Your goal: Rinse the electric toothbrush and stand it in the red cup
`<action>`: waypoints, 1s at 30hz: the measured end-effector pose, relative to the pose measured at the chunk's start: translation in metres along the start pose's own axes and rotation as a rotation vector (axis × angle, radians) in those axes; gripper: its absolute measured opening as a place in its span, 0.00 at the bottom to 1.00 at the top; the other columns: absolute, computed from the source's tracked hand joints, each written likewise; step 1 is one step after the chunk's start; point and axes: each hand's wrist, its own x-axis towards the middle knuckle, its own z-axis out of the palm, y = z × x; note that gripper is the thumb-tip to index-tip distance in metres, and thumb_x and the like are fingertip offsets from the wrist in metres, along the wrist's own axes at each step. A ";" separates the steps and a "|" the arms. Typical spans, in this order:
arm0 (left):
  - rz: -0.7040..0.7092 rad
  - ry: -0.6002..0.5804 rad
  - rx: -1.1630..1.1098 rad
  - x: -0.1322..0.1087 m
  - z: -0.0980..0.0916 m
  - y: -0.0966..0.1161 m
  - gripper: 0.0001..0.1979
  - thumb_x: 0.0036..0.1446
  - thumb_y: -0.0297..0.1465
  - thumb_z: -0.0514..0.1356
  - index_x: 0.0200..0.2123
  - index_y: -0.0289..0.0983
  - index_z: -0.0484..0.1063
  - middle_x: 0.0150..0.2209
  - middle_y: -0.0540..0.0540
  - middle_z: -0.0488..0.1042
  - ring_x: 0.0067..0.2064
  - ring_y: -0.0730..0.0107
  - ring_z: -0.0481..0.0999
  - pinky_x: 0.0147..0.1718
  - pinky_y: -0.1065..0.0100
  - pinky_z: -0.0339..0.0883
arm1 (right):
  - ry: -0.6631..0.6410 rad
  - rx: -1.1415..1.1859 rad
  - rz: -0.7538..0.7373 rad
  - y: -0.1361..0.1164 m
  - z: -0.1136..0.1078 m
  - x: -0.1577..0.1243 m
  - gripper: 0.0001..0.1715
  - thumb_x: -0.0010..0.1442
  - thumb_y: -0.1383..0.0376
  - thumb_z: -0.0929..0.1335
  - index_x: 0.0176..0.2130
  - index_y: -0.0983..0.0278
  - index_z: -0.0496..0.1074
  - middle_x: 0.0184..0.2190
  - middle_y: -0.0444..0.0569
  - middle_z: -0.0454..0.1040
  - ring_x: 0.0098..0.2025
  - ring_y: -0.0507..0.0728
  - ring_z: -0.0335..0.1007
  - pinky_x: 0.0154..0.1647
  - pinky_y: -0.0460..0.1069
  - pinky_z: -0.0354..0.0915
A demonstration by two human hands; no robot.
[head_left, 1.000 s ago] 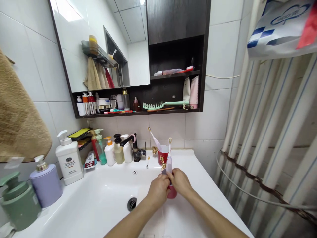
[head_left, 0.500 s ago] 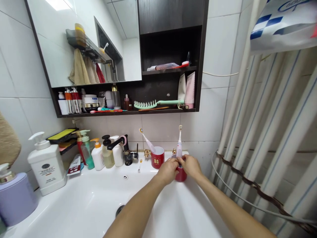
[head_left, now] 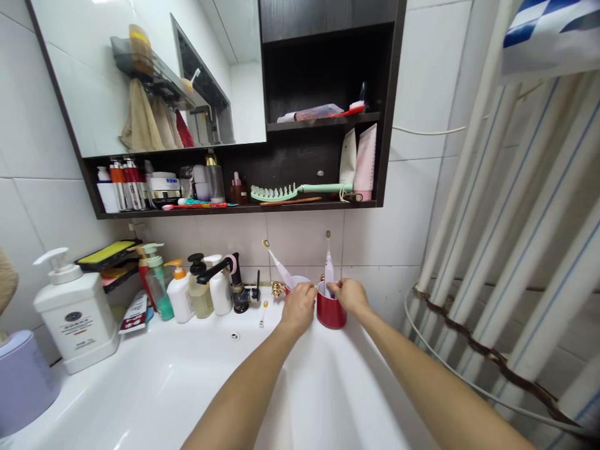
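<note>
Two red cups stand at the back rim of the white sink, each with a pale electric toothbrush in it. The right cup (head_left: 331,312) has its toothbrush (head_left: 329,265) nearly upright. My right hand (head_left: 352,297) is closed on this cup's right rim, thumb at the inside by the toothbrush handle. My left hand (head_left: 299,309) has curled fingers at the front and right side of the left cup (head_left: 289,289), covering most of it; its exact hold is partly hidden. The toothbrush (head_left: 279,264) in that cup leans to the left.
A black faucet (head_left: 238,290) stands left of the cups, with a small brush head (head_left: 263,314) beside it. Several pump bottles (head_left: 180,294) line the left rim. A dark mirror cabinet (head_left: 300,209) hangs above; white radiator pipes (head_left: 478,237) stand at right.
My left hand has left the right cup and moved to the left cup. The right cup has shifted slightly left towards the other; my right hand stays on it. The view has shifted slightly.
</note>
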 end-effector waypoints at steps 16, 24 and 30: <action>-0.067 -0.163 0.091 -0.086 -0.031 -0.006 0.11 0.47 0.25 0.46 0.31 0.33 0.66 0.35 0.42 0.67 0.41 0.65 0.60 0.35 0.69 0.57 | 0.022 0.319 -0.242 -0.050 0.042 -0.091 0.25 0.46 0.63 0.58 0.44 0.74 0.59 0.41 0.59 0.65 0.42 0.59 0.61 0.41 0.49 0.57; -0.082 -0.265 -0.023 -0.149 -0.047 -0.007 0.11 0.45 0.23 0.46 0.28 0.34 0.67 0.33 0.44 0.68 0.41 0.66 0.60 0.37 0.68 0.57 | -0.208 0.368 -0.333 -0.054 0.064 -0.136 0.25 0.45 0.66 0.58 0.44 0.71 0.60 0.42 0.53 0.66 0.44 0.54 0.60 0.44 0.46 0.54; -0.194 -0.174 -0.415 -0.171 -0.043 -0.004 0.12 0.45 0.22 0.46 0.28 0.36 0.68 0.33 0.46 0.67 0.41 0.68 0.61 0.40 0.66 0.54 | -0.273 0.379 -0.451 -0.078 0.065 -0.147 0.16 0.44 0.60 0.60 0.29 0.66 0.70 0.32 0.50 0.70 0.37 0.54 0.62 0.39 0.46 0.56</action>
